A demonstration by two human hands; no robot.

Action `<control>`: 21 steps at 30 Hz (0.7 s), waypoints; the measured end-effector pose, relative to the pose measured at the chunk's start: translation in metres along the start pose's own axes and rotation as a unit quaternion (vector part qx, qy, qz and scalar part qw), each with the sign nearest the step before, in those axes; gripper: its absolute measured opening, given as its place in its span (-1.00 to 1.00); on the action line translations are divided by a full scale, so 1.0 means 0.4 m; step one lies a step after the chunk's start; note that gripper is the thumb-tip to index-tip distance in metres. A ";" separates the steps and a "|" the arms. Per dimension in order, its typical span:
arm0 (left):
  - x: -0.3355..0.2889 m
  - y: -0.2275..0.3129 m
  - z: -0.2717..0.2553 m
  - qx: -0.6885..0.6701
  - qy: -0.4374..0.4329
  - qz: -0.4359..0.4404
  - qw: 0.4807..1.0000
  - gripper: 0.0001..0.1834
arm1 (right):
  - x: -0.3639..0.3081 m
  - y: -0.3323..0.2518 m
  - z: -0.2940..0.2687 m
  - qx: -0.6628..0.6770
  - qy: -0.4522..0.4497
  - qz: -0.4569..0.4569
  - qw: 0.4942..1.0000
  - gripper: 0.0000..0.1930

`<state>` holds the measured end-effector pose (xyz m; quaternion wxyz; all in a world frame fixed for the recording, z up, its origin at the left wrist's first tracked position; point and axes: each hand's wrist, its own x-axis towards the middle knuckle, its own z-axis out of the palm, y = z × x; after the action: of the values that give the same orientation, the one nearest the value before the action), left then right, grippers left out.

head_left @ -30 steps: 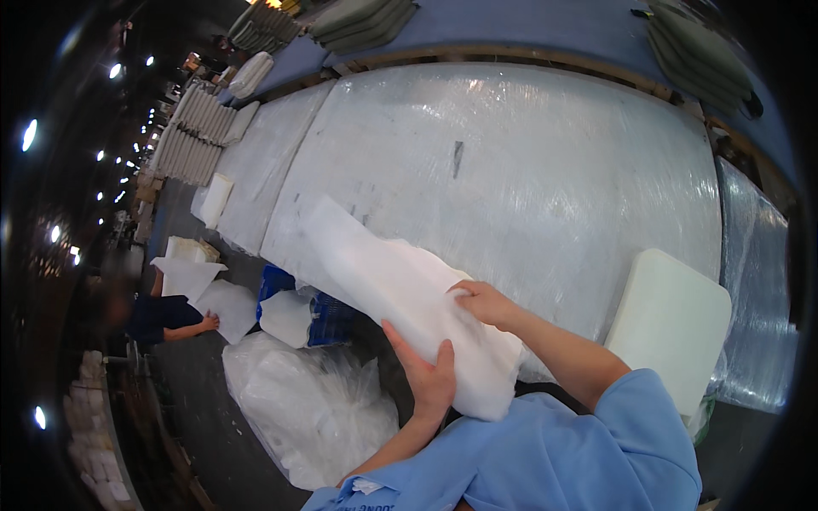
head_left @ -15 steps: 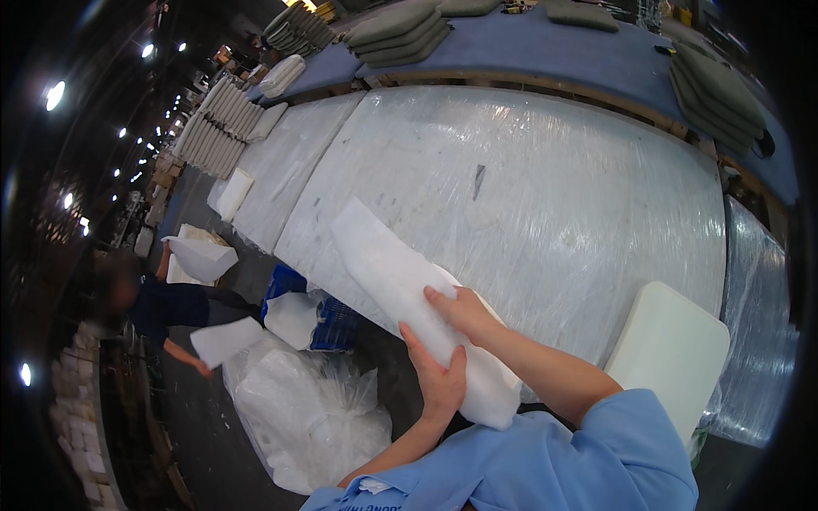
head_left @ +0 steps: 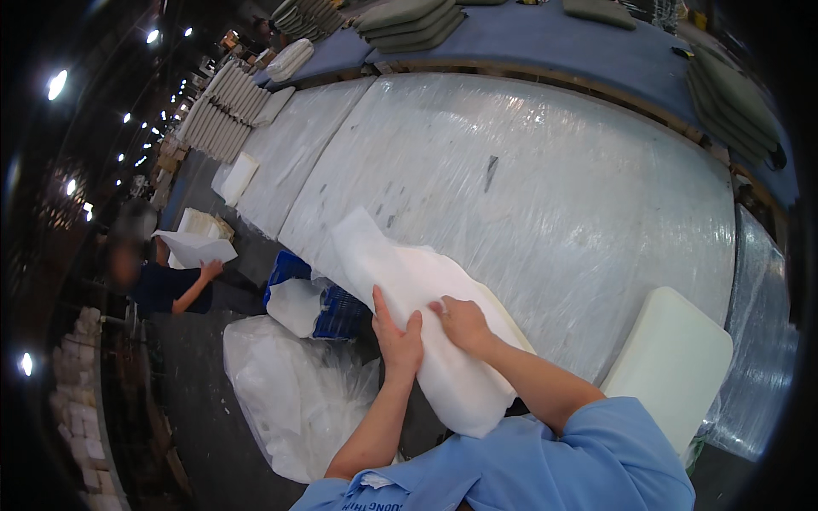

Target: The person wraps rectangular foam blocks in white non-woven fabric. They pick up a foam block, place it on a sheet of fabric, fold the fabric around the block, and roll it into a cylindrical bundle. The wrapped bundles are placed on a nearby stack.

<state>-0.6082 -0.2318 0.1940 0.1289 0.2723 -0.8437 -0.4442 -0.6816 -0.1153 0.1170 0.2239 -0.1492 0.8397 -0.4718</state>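
Observation:
A soft white padding sheet [head_left: 400, 294] lies over a cream foam cushion [head_left: 498, 311], whose edge shows along the right side. The near end of the bundle rests against my body at the table's front edge. On the sheet's left side my left hand [head_left: 397, 341] lies with fingers stretched and thumb apart, pressing the fabric. My right hand [head_left: 464, 325] is closed, its curled fingers pinching the sheet near its middle. Another cream foam cushion [head_left: 669, 358] lies to the right of my right arm.
A plastic-wrapped table [head_left: 579, 187] spreads before me. Stacked green cushions [head_left: 409, 25] stand on the blue table behind. At left are a blue crate [head_left: 339, 315], a clear plastic bag [head_left: 290, 392] of white material, and a co-worker [head_left: 166, 285] handling a white sheet.
My left hand has slid up and left along the sheet. My right hand's fingers have curled into the fabric, and the sheet looks wider. The co-worker's lower arm has risen toward their sheet.

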 end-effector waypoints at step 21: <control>0.087 -0.042 -0.055 -0.087 -0.077 0.018 0.993 -0.19 | 0.129 -0.125 -0.035 0.098 0.016 -0.049 0.994 -0.45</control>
<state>-0.6207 -0.2745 0.1918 0.0944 0.2099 -0.8142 -0.5330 -0.7311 -0.1546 0.1544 0.2001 -0.1601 0.7844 -0.5648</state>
